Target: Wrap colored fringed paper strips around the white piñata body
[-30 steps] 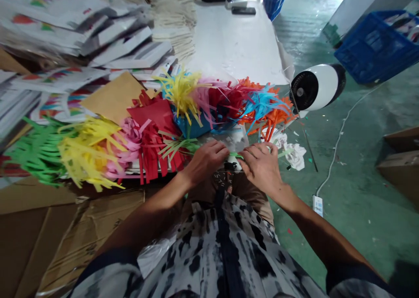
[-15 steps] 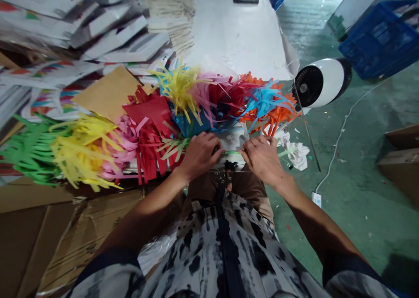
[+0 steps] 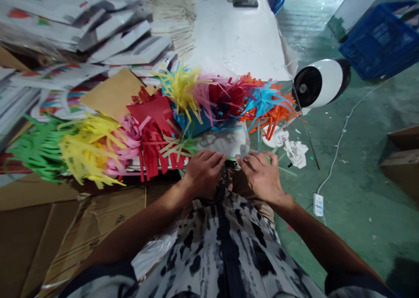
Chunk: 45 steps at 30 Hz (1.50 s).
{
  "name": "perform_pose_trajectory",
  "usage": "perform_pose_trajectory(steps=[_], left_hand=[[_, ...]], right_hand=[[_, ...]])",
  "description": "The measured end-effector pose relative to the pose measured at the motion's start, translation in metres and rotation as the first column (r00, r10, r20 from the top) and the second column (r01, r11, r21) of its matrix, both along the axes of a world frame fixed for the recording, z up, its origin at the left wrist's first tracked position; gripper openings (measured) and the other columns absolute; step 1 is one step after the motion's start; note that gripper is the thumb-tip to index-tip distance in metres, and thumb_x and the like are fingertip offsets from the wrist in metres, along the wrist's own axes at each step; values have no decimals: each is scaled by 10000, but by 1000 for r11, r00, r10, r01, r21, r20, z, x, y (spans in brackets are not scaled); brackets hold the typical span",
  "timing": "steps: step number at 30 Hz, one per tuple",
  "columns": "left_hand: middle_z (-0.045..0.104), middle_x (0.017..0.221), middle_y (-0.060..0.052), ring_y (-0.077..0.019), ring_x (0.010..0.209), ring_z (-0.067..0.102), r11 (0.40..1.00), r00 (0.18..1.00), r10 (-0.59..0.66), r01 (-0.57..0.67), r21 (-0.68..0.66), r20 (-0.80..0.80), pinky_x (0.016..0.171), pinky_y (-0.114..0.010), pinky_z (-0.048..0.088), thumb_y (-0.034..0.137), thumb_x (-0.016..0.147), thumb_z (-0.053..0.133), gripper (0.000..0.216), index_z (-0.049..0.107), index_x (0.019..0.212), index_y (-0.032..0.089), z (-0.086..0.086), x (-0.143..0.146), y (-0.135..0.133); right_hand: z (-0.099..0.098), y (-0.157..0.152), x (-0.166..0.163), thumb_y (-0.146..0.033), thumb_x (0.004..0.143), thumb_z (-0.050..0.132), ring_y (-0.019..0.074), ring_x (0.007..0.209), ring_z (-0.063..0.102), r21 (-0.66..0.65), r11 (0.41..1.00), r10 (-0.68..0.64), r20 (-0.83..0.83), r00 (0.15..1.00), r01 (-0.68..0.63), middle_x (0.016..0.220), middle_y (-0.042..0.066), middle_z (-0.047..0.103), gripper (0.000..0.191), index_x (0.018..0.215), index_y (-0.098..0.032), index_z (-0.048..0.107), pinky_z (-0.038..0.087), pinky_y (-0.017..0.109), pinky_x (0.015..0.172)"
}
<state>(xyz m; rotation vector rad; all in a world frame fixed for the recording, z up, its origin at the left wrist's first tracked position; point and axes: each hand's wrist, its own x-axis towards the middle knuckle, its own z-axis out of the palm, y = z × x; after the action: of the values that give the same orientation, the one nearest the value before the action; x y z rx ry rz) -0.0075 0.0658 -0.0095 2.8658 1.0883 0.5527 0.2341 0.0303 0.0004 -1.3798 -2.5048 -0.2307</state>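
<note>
A pale green fringed paper strip (image 3: 179,146) is held in front of my body, with loose ends sticking out past both hands. My left hand (image 3: 203,172) is closed on its left part, fingers curled and thumb toward the middle. At the other end my right hand (image 3: 262,176) pinches the strip between thumb and fingers. Only a thin green line of paper shows between the hands. Just beyond them lie red fringed paper (image 3: 157,123), blue paper (image 3: 193,122) and orange fringed paper (image 3: 281,110).
Yellow fringed paper (image 3: 90,152) and green fringed paper (image 3: 41,147) lie at left. Stacked printed packs (image 3: 121,49) fill the back left. A white fan (image 3: 324,82), crumpled paper (image 3: 296,153) and a power strip (image 3: 318,204) are at right. Cardboard (image 3: 98,228) lies lower left.
Both hands have come slightly closer to my body with the green strip. The right hand's fingers have spread a little, and more white surface shows beyond the hands.
</note>
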Motion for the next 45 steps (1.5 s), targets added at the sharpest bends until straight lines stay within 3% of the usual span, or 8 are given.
perform_pose_trajectory(steps=[15,20,23,26,30,34,37,45], left_hand=[[833,1026,-76,-219,900,777,961,914,245,-184,-206,324,784,-357,587,299,1029,606,211,783,1122,233,9,5,-47],[842,941,-69,-225,815,771,470,610,643,162,-867,463,724,-326,581,525,930,722,342,855,1001,218,33,3,-45],[799,785,-69,-153,627,676,95,549,756,447,-890,356,582,-259,499,549,769,871,396,851,869,166,43,2,-40],[724,671,-31,-99,564,602,-49,502,809,575,-817,304,549,-212,441,484,653,963,392,804,749,139,48,4,-40],[694,669,-4,-92,578,592,2,474,805,599,-801,357,565,-203,431,426,673,962,335,776,730,154,48,7,-41],[760,1014,-60,-189,958,699,392,347,718,514,-763,603,865,-287,528,372,729,932,224,812,754,184,54,6,-31],[762,1121,-71,-220,1105,680,485,351,655,485,-728,669,975,-317,500,340,772,907,172,818,762,192,61,3,-22],[773,974,-38,-158,969,707,580,-2,749,485,-654,663,926,-261,508,297,731,934,191,786,719,178,69,-3,-3]], right_hand=[[11,-10,-17,-186,1043,606,203,1029,640,192,978,102,-108,989,-80,1005,25,804,199,1167,-234,754,318,410,942],[35,-9,-10,-185,1014,654,185,1006,661,268,956,157,-136,978,-116,977,-9,801,231,1191,-296,752,328,409,948],[41,-8,-8,-182,987,692,177,962,680,312,944,180,-199,963,-111,956,-32,797,302,1236,-347,733,340,412,938],[45,-7,-11,-176,986,688,191,928,689,346,927,248,-283,926,-142,952,-20,806,319,1272,-313,720,361,434,944],[49,-4,-26,-187,980,683,219,975,696,144,979,199,-532,823,-144,1048,-2,816,241,1170,-310,766,425,448,950],[54,7,-43,-226,957,718,215,1055,719,-202,958,-63,-841,538,-203,1155,15,792,114,954,-299,805,527,414,944],[60,19,-51,-295,930,760,227,1102,724,-329,904,-204,-894,399,-273,1186,22,784,73,877,-286,809,540,426,998],[42,20,-60,-354,1024,606,197,917,701,-463,816,-168,-763,624,-346,1014,44,764,218,1163,-226,714,528,344,835]])
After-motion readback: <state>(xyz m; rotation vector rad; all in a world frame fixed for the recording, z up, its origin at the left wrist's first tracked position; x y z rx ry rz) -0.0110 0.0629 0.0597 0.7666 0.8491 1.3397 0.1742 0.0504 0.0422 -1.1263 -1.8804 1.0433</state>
